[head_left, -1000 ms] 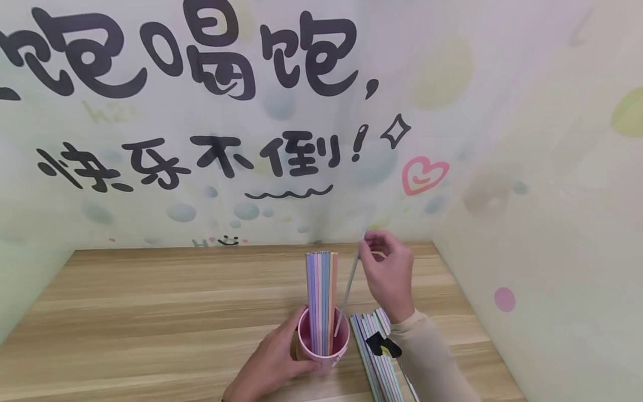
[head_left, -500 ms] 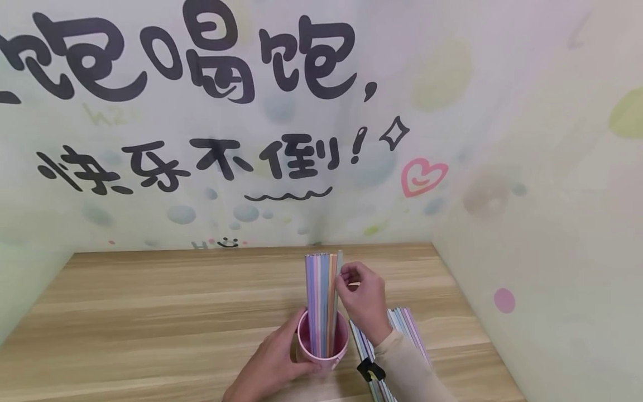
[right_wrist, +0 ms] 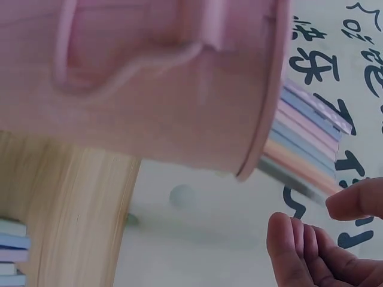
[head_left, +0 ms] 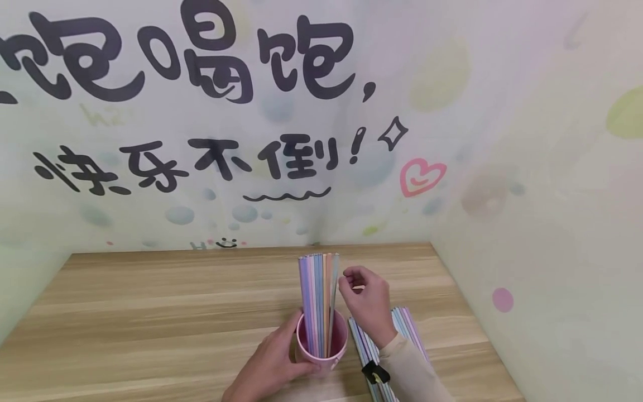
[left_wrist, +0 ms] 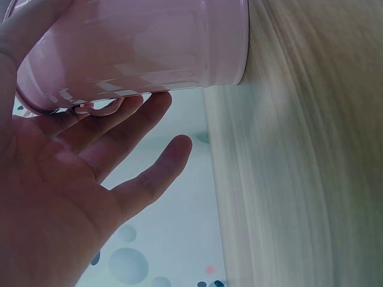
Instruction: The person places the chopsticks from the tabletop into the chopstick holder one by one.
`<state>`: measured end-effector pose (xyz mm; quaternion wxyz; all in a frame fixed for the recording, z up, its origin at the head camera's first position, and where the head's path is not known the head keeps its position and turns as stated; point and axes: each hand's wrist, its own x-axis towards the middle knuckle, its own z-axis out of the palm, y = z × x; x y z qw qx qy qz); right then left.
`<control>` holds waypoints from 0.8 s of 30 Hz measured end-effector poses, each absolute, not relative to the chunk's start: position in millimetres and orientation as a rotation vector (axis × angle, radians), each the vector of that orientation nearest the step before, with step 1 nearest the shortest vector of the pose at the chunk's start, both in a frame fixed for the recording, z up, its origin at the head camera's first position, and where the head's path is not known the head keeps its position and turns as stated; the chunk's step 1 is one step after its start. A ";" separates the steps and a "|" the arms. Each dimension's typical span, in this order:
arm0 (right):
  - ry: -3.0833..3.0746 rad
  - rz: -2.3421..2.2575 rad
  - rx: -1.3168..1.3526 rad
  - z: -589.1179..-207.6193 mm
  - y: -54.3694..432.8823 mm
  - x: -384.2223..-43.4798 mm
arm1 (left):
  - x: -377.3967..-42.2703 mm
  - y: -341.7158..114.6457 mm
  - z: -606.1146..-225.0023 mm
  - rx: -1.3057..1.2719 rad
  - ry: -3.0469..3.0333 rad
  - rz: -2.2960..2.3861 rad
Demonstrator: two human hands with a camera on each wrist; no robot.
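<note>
My left hand [head_left: 271, 357] holds a small pink bucket [head_left: 340, 340] by its side. In the left wrist view the thumb lies across the bucket [left_wrist: 143, 42], with fingers reaching behind it. A bundle of thin pastel sticks [head_left: 317, 301], in purple, pink, blue and orange, stands in the bucket and rises well above its rim. At its right side a grey-green stick [head_left: 335, 279] leans against the rest. My right hand [head_left: 369, 298] is just right of the sticks' upper part, its fingers loosely bent. In the right wrist view a gap shows between thumb and fingers [right_wrist: 284, 239], with nothing held.
More pastel sticks [head_left: 408, 324] lie on the wooden tabletop [head_left: 166, 312] right of the bucket, partly under my right forearm. A black clip-like piece [head_left: 375, 372] shows over them by the sleeve. Behind the table rises a white wall [head_left: 211, 223] with black lettering.
My right hand brought the grey-green stick left and down into the bucket beside the others, then let go and drew slightly right. The bundle now leans a little left; the left hand stayed put.
</note>
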<state>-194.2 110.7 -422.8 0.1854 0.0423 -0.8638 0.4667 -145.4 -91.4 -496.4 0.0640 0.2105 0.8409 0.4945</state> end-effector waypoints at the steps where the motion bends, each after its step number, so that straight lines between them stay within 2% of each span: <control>1: -2.437 1.307 0.113 -423.7 113.2 -194.2 | -145.5 -91.0 -496.2 0.632 2.533 1.496; 24: -2.669 1.165 -0.214 -477.6 199.5 -191.0 | -143.4 -91.8 -499.6 0.652 2.584 1.479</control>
